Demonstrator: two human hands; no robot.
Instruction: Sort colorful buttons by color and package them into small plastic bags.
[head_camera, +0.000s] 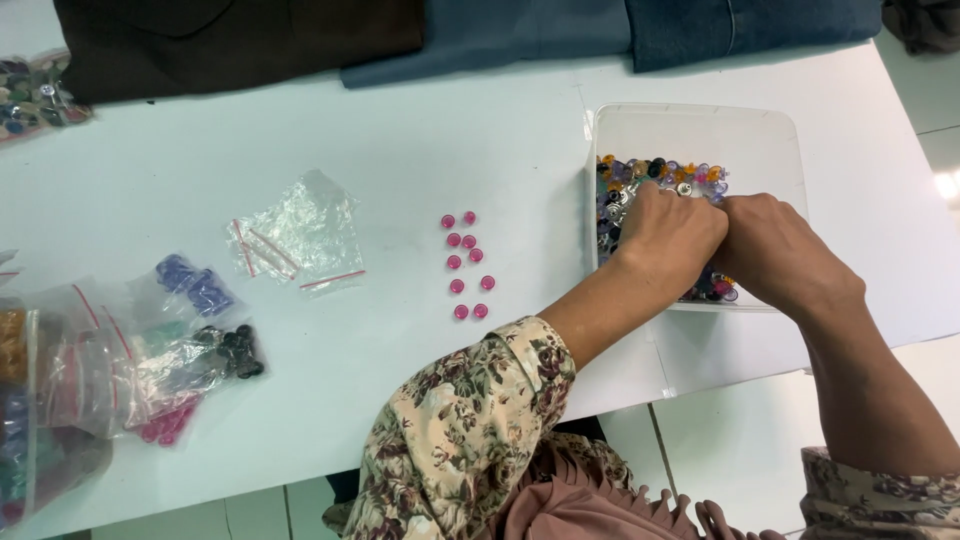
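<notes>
A clear plastic box (770, 125) on the white table holds a heap of mixed coloured buttons (650, 172). Both my hands are down in that heap, side by side. My left hand (668, 232) has its fingers curled into the buttons. My right hand (775, 250) lies against it, its fingers bent and hidden behind the left hand. What either hand pinches is hidden. Left of the box, several pink buttons (465, 265) lie in two short rows on the table.
Empty clear zip bags (300, 235) lie left of the pink rows. Bags of blue, black and pink buttons (190, 340) sit at the left edge. Dark and blue folded cloth (480, 30) lines the table's far side. Another bag of buttons (35, 95) is top left.
</notes>
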